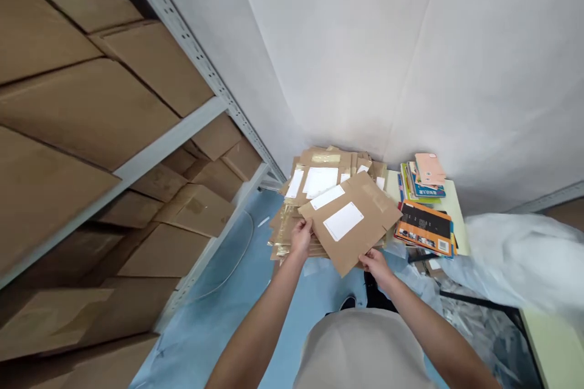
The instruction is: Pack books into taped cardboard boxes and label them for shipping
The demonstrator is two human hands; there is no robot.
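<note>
I hold a flat brown cardboard mailer (360,206) with two white labels on it over a heap of similar mailers (314,179). My left hand (301,237) grips its left corner, fingers closed on the edge. My right hand (375,262) pinches its near bottom edge. The mailer is tilted, its far corner toward the wall.
Stacks of colourful books (424,209) lie on a pale yellow table (458,219) to the right. White plastic wrap (515,255) lies beyond them. Metal shelving (182,127) full of brown cartons (91,109) fills the left. A blue floor (237,292) lies below.
</note>
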